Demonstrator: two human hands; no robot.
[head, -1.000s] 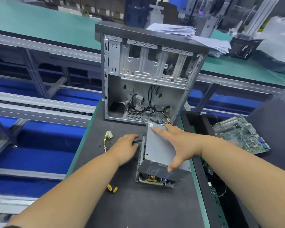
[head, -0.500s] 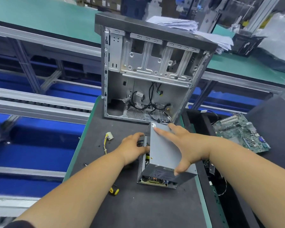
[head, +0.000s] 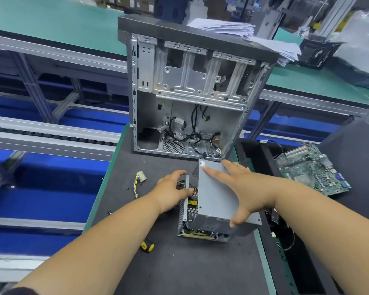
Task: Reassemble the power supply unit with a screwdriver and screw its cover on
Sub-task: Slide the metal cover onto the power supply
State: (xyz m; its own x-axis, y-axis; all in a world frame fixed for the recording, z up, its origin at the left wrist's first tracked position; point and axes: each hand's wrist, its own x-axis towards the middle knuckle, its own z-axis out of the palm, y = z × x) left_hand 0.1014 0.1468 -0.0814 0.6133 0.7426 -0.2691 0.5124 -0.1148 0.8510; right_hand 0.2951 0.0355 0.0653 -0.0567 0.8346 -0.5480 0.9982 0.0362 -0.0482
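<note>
Here, fingers (head: 213, 171) span the boxy sheet-metal cover (head: 216, 195).

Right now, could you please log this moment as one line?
stage: seating cover | right hand: presses grey cover | left hand: grips PSU base | screwdriver: untouched
</note>
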